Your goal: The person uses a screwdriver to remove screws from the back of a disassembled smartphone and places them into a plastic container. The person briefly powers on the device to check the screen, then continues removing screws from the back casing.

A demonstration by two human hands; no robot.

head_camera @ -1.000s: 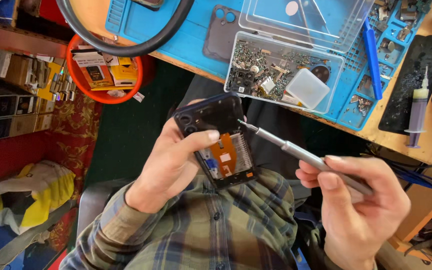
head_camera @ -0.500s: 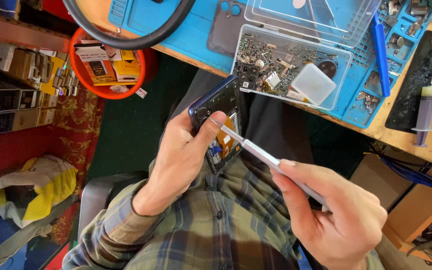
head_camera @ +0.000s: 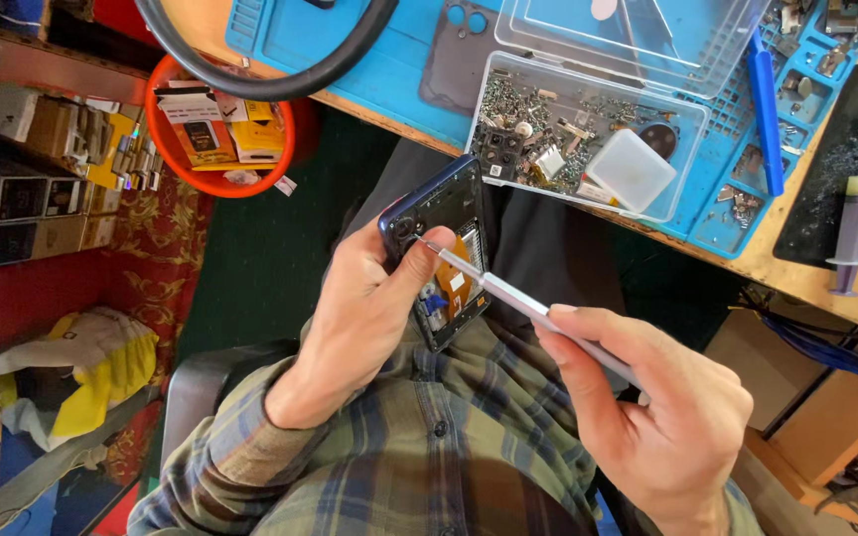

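Screwdriver (head_camera: 538, 316) tip shifted up phone (head_camera: 441, 250); left hand (head_camera: 369, 308) grips phone, right hand (head_camera: 647, 407) pinches screwdriver.

Opened smartphone (head_camera: 444, 248), frame centre: glossy dark-blue frame, matt black inside, orange flex film with a sheen. Across it, slim screwdriver (head_camera: 528, 310): smooth, satin grey metal. Upper right: clear, glossy plastic parts box (head_camera: 588, 149) heaped with dull metal screws, plus a smooth white plastic piece. Beneath it, matt blue rubbery work mat (head_camera: 389, 69). Far right: translucent plastic syringe (head_camera: 854, 223) on bare, worn wood of the workbench (head_camera: 826, 283). Upper left: shiny orange plastic tub (head_camera: 156, 129) of printed paper cartons. Bottom: soft woven plaid shirt (head_camera: 429, 457).
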